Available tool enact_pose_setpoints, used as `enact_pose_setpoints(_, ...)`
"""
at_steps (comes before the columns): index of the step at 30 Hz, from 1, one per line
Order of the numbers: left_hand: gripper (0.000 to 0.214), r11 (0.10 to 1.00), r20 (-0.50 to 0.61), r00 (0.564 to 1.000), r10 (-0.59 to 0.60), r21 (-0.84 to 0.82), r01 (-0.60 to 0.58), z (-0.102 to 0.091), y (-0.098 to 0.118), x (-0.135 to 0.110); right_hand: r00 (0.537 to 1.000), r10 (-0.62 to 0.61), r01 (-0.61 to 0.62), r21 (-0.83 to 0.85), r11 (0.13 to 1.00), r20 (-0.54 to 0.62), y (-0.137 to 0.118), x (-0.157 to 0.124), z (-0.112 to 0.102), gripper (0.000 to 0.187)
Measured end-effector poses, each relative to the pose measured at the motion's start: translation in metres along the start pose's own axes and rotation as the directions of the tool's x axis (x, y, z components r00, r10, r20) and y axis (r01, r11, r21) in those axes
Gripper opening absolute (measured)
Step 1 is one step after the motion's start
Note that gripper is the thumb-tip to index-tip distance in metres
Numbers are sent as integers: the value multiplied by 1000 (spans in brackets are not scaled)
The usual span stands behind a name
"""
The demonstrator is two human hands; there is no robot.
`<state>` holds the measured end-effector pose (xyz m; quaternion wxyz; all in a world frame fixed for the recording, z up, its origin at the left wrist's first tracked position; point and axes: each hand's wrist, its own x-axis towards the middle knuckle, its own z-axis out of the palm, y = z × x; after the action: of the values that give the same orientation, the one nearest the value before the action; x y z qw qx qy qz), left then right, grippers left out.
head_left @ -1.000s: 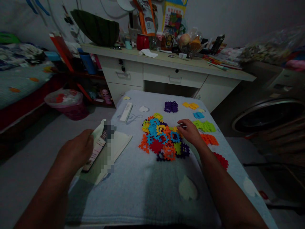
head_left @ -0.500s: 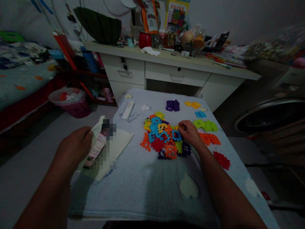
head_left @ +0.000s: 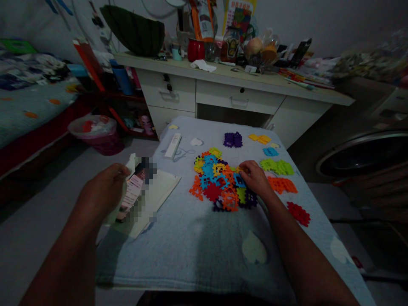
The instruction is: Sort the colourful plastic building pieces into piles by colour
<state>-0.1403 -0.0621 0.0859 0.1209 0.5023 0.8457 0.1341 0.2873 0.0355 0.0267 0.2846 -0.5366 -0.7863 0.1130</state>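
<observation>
Pieces (head_left: 213, 190) are lying heaped at centre, toothed edges overlapping, so some could be snagging if the right hand (head_left: 255, 175) — touching their right side, its grip unclear — is lifting, while the left hand (head_left: 103, 189) is clamping a pale folder (head_left: 164, 187).

Interlocking pieces (head_left: 213, 191) multicoloured; cloth (head_left: 172, 250) pale blue, heart-patterned.
</observation>
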Motion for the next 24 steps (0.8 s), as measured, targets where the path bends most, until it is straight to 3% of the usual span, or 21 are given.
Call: enact_pose_setpoints(24, 35, 996, 36, 999, -9, -86, 12, 0, -7, 2, 992, -50, 72, -197, 978, 114, -10, -3, 7, 20)
